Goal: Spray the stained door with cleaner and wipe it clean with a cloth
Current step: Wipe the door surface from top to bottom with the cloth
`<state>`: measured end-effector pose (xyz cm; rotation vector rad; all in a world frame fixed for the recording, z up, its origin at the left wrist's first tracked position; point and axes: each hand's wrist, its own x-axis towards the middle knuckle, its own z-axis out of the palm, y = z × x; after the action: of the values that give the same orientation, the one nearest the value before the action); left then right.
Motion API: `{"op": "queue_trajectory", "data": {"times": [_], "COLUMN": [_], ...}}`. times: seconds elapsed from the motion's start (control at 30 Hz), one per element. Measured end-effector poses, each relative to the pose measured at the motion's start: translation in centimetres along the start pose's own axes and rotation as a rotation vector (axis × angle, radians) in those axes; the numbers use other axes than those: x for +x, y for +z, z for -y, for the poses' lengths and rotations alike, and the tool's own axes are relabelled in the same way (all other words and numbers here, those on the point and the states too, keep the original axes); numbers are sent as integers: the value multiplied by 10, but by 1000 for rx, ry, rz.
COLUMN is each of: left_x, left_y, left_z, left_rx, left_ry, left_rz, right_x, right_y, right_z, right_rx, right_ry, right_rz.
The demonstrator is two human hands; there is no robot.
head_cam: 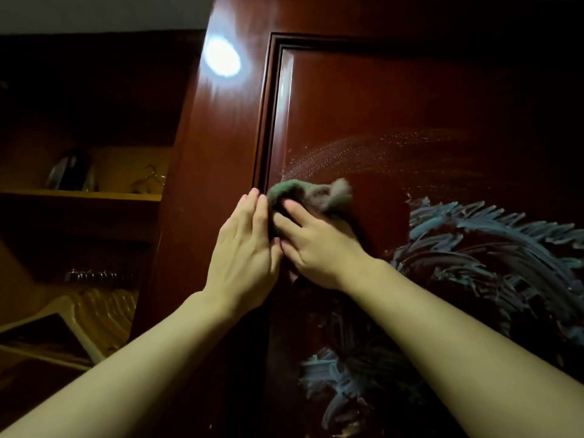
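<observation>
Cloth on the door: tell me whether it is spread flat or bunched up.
Bunched: the cloth sits crumpled under the right hand.

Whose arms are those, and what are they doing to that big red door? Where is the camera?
The camera sits on a person's head, so you see their own two arms reaching forward. The right hand grips a bunched green and grey cloth against the dark red door. The left hand rests beside it with fingers straight, touching the cloth's edge. Tiny spray droplets arc above the cloth. Bluish smears are the stains not yet wiped. Left of the door are dim shelves.
</observation>
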<state>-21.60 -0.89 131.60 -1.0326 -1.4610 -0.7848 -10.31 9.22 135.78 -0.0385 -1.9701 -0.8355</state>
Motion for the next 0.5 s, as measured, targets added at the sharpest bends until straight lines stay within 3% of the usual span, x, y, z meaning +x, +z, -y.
{"op": "queue_trajectory", "data": {"times": [0.1,0.23,0.3,0.33,0.4,0.5], "left_x": [4,11,18,21,29,41], "left_y": [0,-2,-4,-4,-5,-4], "left_z": [4,3,5,6,6,4], "left_rx": [49,114,114,112,101,83], "left_ry": [18,16,10,11,11,-2], "left_rz": [-16,1,-6,-18,-40,-66], "right_x": [26,47,48,48,46,46], "right_y": [-3,-27,-30,-28,-17,-2], "right_z": [-18,-70,-76,-71,-47,-17], "right_rx": [-53,55,-53,-122,-192,-99], "right_ry": [98,583,680,638,370,52], "right_rz": [-35,-25,-102,-135,-181,-102]}}
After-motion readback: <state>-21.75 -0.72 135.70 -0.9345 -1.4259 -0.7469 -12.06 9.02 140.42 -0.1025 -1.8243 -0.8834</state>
